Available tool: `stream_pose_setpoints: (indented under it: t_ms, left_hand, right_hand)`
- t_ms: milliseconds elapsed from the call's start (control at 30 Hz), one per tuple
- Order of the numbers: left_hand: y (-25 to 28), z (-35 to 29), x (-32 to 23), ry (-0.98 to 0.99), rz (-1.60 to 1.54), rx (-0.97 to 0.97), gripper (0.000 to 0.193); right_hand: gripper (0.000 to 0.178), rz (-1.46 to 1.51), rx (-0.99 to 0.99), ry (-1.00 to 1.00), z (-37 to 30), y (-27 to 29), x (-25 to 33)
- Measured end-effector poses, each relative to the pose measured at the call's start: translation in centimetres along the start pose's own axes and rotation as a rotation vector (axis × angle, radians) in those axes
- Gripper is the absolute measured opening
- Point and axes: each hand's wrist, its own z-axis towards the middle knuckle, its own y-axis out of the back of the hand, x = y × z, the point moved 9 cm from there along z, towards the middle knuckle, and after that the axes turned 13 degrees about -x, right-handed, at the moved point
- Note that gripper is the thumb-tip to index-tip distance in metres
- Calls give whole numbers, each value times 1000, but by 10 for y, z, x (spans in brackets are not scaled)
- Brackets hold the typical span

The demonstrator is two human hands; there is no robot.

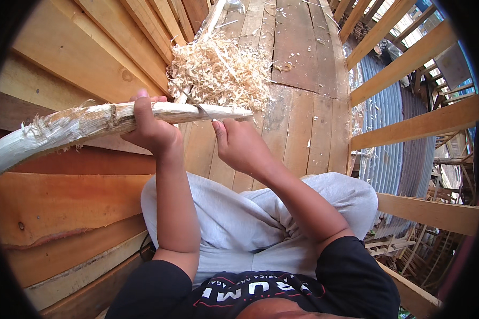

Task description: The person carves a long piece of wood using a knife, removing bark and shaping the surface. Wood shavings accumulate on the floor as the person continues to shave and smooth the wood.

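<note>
A long, pale branch (64, 126) with its bark stripped reaches in from the left edge. Its surface is rough and frayed along the middle and tapers to a whittled tip at the right. My left hand (155, 128) is wrapped around it from below, thumb on the near side. In my right hand (242, 148) is a knife (203, 110), its handle mostly hidden by my fingers. The thin blade lies across the branch close to the tapered end, touching the wood or just over it.
A heap of curly wood shavings (218, 69) lies on the plank floor (298, 133) beyond the branch. Stacked boards form a wall (80, 196) on my left. Wooden railing slats (410, 127) stand on the right, with corrugated metal sheets (380, 117) beyond. My crossed legs (239, 212) are close below.
</note>
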Motion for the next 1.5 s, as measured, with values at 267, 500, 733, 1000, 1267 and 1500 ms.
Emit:
stream_pose_setpoints:
  t_ms: [267,500,733,1000,1267,1500]
  left_hand:
    - [-11,-7,0,-18,-2,29,23]
    - [0,-2,0,-20,5,-74,23]
    - [-12,-4,-2,-49,-11,37,22]
    - [-14,-11,-5,-69,23,-34,24]
    - [-12,-3,-4,-54,27,29,25]
    - [-25,-11,-6,-52,-47,198,22]
  right_hand:
    - [46,-154,74,-270,32,-29,-150]
    - [47,34,83,-158,13,-22,-43]
    - [50,-136,171,-424,26,-38,-164]
    - [49,20,52,-338,22,-34,-137]
    - [53,7,206,-198,25,-20,-56]
    - [49,-50,220,-482,27,-24,-151]
